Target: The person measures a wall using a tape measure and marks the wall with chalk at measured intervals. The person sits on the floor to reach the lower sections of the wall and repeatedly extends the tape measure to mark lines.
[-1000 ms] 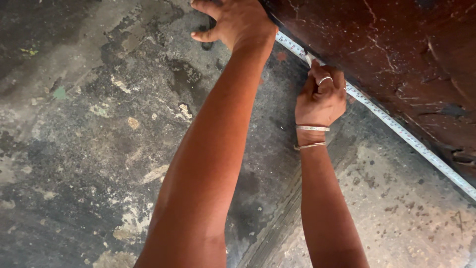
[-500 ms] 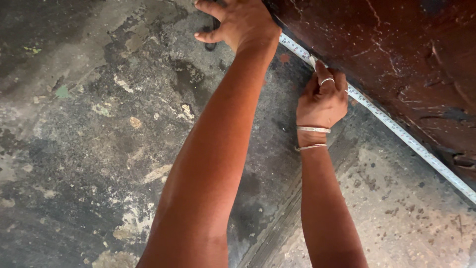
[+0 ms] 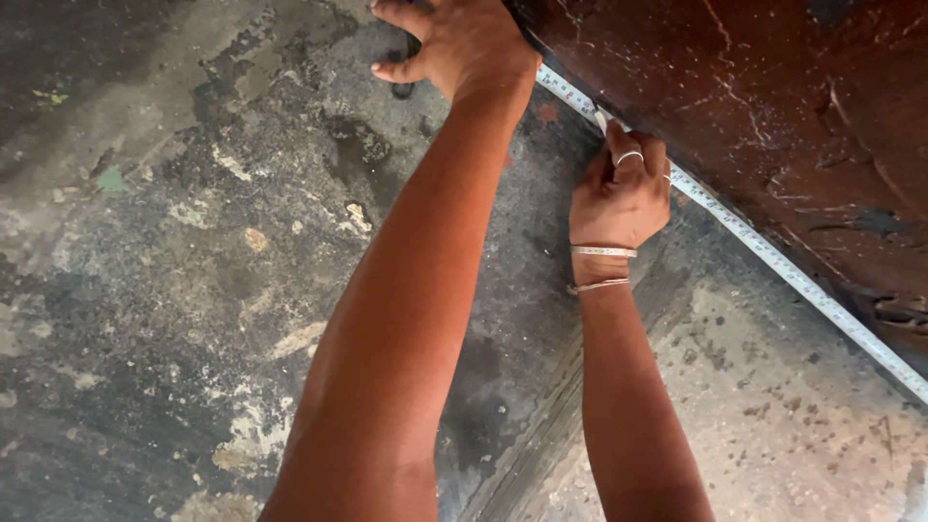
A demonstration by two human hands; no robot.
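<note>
While the tape measure [image 3: 773,256] runs diagonally along the lower edge of the dark red-brown panel [image 3: 764,106], I see my right hand [image 3: 621,193] closed on it, fingers pinched together around a small white marker [image 3: 600,120] held against the tape. My left hand [image 3: 454,43] sits farther up the same edge, palm down with fingers spread apart, pressing where the tape meets the panel. Both arms stretch over the stained concrete floor [image 3: 174,251]. Compared with half a second ago, the hands have barely shifted; the right one remains clamped at the same spot.
</note>
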